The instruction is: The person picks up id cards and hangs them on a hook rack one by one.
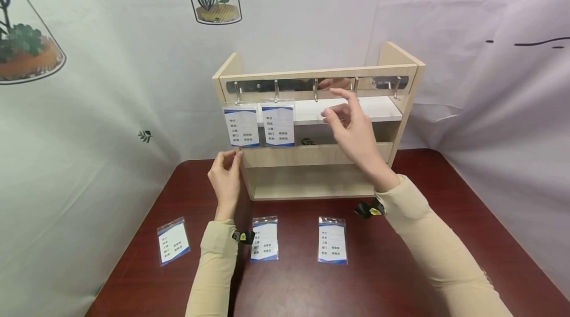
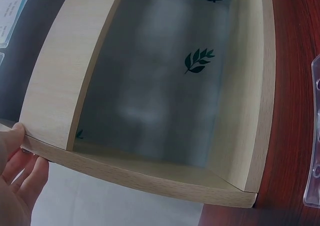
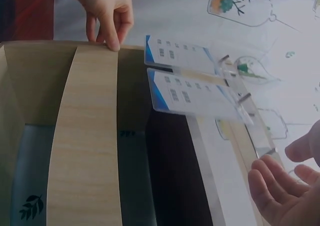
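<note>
A small wooden shelf (image 1: 320, 155) stands on the table with a row of metal hooks along its top rail (image 1: 289, 90). From the two leftmost hooks hang clear badge holders, an outer badge (image 1: 242, 126) and an inner badge (image 1: 278, 125). My left hand (image 1: 226, 178) pinches the shelf's left side edge, thumb (image 2: 15, 136) on the front and fingers on the outside. The right hand (image 1: 354, 131), loosely bent with a gap between thumb and fingers, hovers in front of the shelf near the middle hook (image 1: 315, 90). Nothing shows in it in the right wrist view.
Three more badges lie on the dark red table: a left badge (image 1: 173, 241), a middle badge (image 1: 265, 240) beside the left wrist, and a right badge (image 1: 332, 241). A pale curtain (image 1: 111, 99) with plant prints surrounds the table at the back and sides.
</note>
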The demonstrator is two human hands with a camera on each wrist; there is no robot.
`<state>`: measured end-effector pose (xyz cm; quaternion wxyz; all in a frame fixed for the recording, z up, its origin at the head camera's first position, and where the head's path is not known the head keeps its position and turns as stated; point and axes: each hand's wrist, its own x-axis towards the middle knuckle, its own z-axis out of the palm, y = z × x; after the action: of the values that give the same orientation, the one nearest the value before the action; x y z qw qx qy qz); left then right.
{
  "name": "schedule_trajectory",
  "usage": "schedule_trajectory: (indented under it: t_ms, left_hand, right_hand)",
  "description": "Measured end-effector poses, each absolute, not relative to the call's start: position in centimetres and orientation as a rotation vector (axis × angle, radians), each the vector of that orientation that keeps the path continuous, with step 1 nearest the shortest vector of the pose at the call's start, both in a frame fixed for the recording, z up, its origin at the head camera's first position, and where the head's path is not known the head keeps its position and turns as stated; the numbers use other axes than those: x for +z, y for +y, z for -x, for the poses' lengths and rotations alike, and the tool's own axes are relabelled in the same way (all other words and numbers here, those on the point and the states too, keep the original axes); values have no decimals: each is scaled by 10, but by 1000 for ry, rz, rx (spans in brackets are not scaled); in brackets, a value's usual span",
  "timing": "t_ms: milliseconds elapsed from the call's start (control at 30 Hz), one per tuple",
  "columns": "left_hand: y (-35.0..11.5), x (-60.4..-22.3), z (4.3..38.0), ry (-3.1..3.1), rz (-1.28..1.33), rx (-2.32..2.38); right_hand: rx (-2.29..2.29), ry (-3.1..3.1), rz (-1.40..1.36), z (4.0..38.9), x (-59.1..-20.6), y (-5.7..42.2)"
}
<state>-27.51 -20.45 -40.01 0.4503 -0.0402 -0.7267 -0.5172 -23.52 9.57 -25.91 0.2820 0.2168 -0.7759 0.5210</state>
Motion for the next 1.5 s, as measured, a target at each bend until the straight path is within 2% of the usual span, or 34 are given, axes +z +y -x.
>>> schedule_trajectory:
  t_ms: [700, 967, 1167, 1500]
  left_hand:
    - [-202, -397, 276, -1808, 105, -1272]
    - [-203, -395, 275, -1812, 94, -1263]
    - [-204, -395, 274, -1814, 89, -1268]
    - [-202, -397, 270, -1829, 53, -1277]
  right_hand:
    - [1476, -2207, -462, 221, -277, 145]
    - [1641, -2180, -459, 220, -294, 156]
    - [1591, -2242, -452, 220, -306, 163]
    - [1558, -2380, -427, 218, -347, 178]
